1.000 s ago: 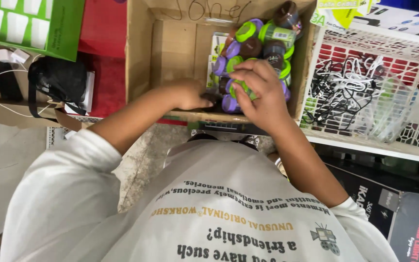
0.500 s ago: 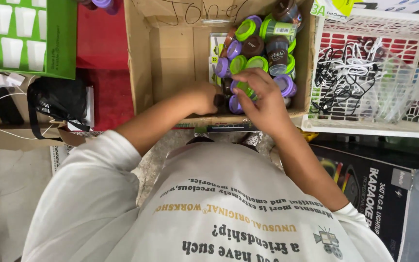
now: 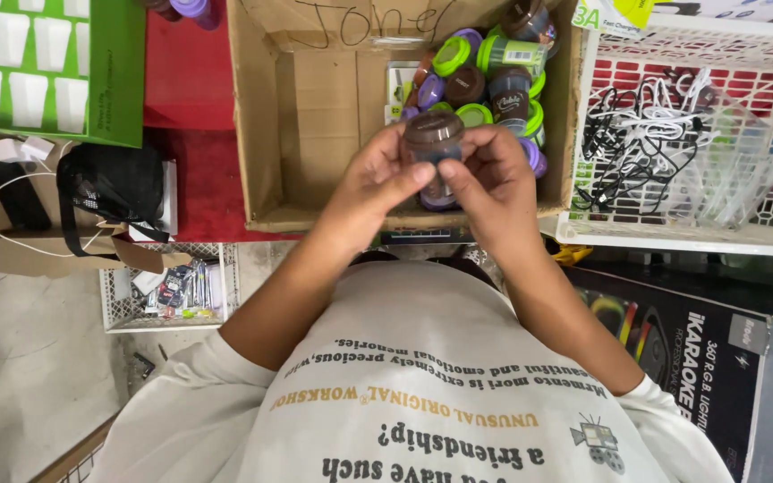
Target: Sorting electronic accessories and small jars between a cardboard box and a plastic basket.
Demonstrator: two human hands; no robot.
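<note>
Both hands hold up a small jar with a brown lid (image 3: 434,134) above the near edge of an open cardboard box (image 3: 266,116). My left hand (image 3: 371,179) grips its left side and my right hand (image 3: 492,183) its right side, fingertips meeting under the lid. Inside the box's right half lie several similar small jars (image 3: 480,76) with green, purple and brown lids. The left half of the box shows bare cardboard.
A white plastic basket (image 3: 691,237) with tangled black and white cables stands right of the box. A green carton (image 3: 46,67) and a black pouch (image 3: 109,183) lie at left, a small white crate (image 3: 114,309) below them. Dark product boxes (image 3: 700,349) sit at lower right.
Both hands were down among the jars in the box. Now they have risen together, lifting out a brown-lidded jar and holding it above the box's near edge.
</note>
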